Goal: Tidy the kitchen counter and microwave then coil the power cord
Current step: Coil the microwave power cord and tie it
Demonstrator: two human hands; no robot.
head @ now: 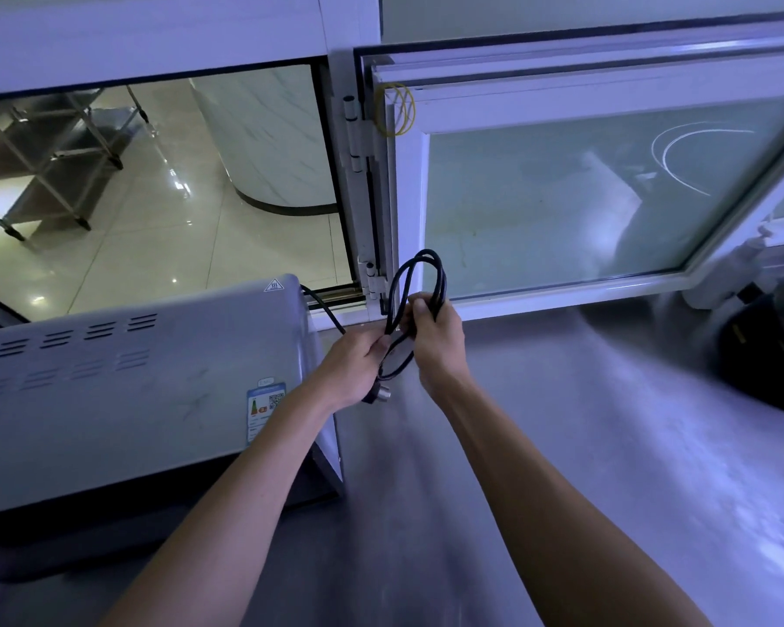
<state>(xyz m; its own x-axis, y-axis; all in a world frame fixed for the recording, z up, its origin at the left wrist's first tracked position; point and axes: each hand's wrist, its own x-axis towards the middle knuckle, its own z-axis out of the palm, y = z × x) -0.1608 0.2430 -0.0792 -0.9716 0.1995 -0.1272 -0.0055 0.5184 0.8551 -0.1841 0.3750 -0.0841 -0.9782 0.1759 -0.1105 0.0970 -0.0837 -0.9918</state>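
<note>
The black power cord (419, 274) is gathered into loops above the steel counter (585, 445), just right of the grey microwave (146, 382). My left hand (351, 366) grips the lower part of the loops, and the plug (376, 393) hangs below it. My right hand (437, 339) grips the loops from the right, with the upper loop standing out above the fingers. One strand of cord runs from my left hand back behind the microwave's rear corner.
An open white-framed window sash (607, 192) leans in over the back of the counter. Yellow rubber bands (394, 110) hang on its corner. A dark round appliance (770, 350) stands at the right edge. Through the window opening, metal racks stand on a tiled floor.
</note>
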